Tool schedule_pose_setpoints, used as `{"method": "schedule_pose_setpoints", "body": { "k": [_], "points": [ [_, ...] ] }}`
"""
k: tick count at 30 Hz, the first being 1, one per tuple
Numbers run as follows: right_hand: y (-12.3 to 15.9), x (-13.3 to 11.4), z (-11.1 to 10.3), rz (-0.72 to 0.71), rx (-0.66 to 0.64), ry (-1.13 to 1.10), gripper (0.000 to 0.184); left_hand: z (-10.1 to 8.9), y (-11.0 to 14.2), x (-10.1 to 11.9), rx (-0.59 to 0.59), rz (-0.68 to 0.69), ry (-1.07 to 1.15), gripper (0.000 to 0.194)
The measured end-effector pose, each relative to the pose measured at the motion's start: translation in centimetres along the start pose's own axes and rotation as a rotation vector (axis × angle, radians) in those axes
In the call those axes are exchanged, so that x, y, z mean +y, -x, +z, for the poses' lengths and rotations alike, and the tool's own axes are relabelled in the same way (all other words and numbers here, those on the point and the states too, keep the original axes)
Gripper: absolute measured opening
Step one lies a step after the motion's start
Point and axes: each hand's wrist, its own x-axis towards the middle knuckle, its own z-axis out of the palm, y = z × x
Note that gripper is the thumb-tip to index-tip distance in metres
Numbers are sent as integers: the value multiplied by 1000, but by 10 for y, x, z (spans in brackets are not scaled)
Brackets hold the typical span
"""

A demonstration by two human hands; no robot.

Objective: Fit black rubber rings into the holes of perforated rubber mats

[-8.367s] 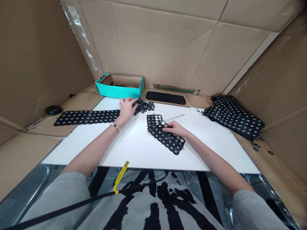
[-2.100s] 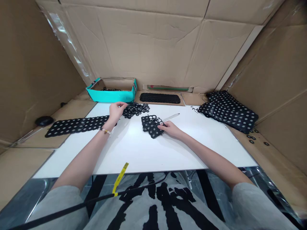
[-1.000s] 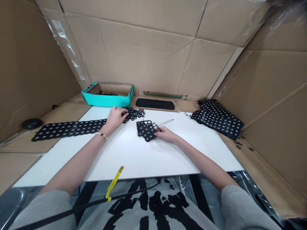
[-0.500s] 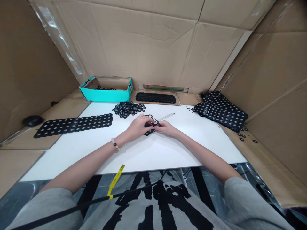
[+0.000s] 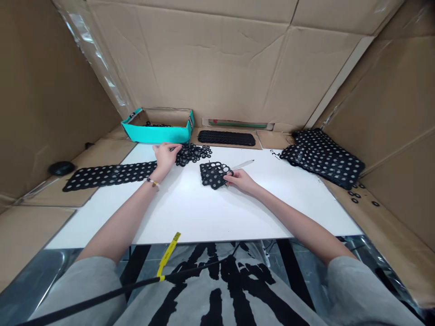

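Note:
My right hand point(image 5: 242, 179) pinches the right edge of a small black piece of joined rings point(image 5: 214, 175), which lies on the white board. Several open rings show along its top right edge. My left hand point(image 5: 165, 155) is at the left side of a heap of loose black rings point(image 5: 192, 154). Its thumb and fingertips are closed together there; what they hold, if anything, is too small to make out. Just behind my right hand lies a pale pen-like stick point(image 5: 244, 164) with a dark tip.
A turquoise box point(image 5: 156, 134) with black rings inside stands at the back left. Beside it lies a black ring strip point(image 5: 226, 138). A longer strip point(image 5: 108, 175) is at left, near a black rounded object point(image 5: 61, 168). Larger ring pieces point(image 5: 331, 156) are piled right. Cardboard walls point(image 5: 210, 68) surround the board.
My left hand has let go of the ring piece and moved left and back to the heap. My right hand still holds the piece, now more fully in sight.

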Motion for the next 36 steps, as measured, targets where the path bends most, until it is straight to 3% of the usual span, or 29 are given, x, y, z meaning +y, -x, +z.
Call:
{"method": "schedule_pose_setpoints", "body": {
  "k": [3,5,7,9,11,13,16,24,29,33,36],
  "points": [
    [0,-1,1,3,-1,3,39,-5,-1,-14,-17,-58,-136,34],
    [1,-2,1,4,1,16,39,-7,2,-10,-9,-63,-160,39],
    [1,-2,1,2,7,25,38,-8,7,6,7,28,-143,41],
    [1,-2,0,2,11,26,37,-9,16,31,-33,205,-82,40],
    [2,-3,0,0,1,19,34,-10,32,58,-176,393,-10,35],
    [2,-4,-1,-15,-32,11,31,-8,51,82,-402,569,13,32],
    [2,-4,-2,-52,-88,10,30,-1,77,102,-591,659,-28,31],
    [3,-3,-1,-149,-120,95,27,20,95,97,-554,479,171,23],
    [3,-7,4,-78,9,140,22,24,99,101,-578,387,238,21],
    [1,-3,7,-41,64,151,21,27,103,105,-555,391,261,19],
    [-1,-1,7,-32,120,124,20,29,96,103,-523,295,361,20]
  ]
}}
